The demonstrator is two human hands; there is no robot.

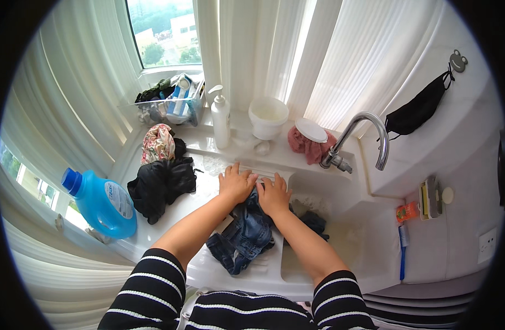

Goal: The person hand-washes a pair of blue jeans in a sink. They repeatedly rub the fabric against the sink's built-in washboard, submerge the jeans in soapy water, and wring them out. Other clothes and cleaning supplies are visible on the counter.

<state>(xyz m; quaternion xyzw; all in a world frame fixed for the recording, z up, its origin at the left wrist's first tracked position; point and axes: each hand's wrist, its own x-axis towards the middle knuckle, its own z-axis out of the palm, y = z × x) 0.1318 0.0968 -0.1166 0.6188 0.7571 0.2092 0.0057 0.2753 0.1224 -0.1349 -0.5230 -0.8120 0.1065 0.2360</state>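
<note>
Wet blue denim jeans point(251, 234) lie bunched on the ribbed washboard point(263, 263) left of the sink point(373, 242). Another dark blue part of cloth point(314, 223) hangs into the basin, in cloudy water. My left hand point(237, 182) rests at the far end of the jeans, fingers stretched forward and apart. Beside it, almost touching, my right hand point(273, 195) lies on the jeans near the basin's edge, its fingers also spread. Both palms are hidden from view. Suds show in the basin just right of my right hand.
Left of my arms are black clothes point(160, 187), a floral cloth point(158, 144) and a blue detergent bottle point(106, 203). Behind stand a clear bin point(195, 107), pump bottle point(220, 124) and white tub point(268, 118). A chrome faucet point(380, 132) arches over the sink; a blue brush point(402, 253) hangs right.
</note>
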